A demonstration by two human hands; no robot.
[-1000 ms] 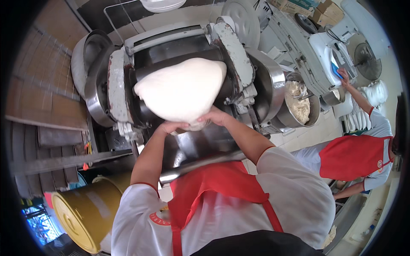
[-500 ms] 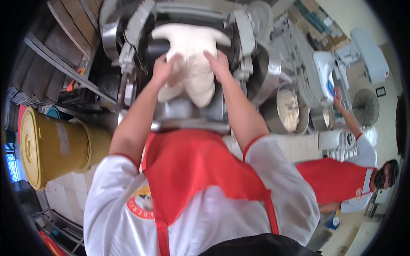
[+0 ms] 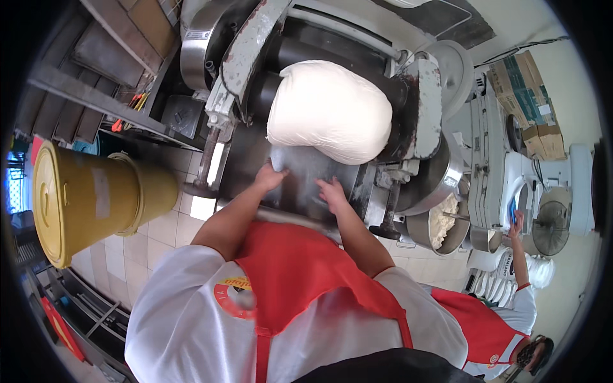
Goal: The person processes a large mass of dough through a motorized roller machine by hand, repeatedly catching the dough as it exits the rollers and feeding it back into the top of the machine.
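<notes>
A big, smooth lump of pale dough [image 3: 329, 112] rests against the dark rollers of a dough sheeter [image 3: 239, 166], over the upper part of its metal tray. Just below the lump, near the tray's surface, my left hand [image 3: 271, 178] is open, its thumb pointing toward the middle. My right hand [image 3: 331, 194] is open too, fingers apart, a short gap to the right of the left one. Neither hand holds the dough. The tray between them looks dusted with something whitish.
Left of the sheeter lies a large yellow lidded bin [image 3: 89, 201] on its side in the view. Right stand a steel bowl [image 3: 418, 233] of pale dough and a white machine [image 3: 518, 191]. A co-worker in a red apron [image 3: 472, 322] reaches toward that machine with a blue item.
My hands have let go of the dough and come down toward me. The dough, hanging in long folds before, is now a rounded lump at the rollers. My view has tilted.
</notes>
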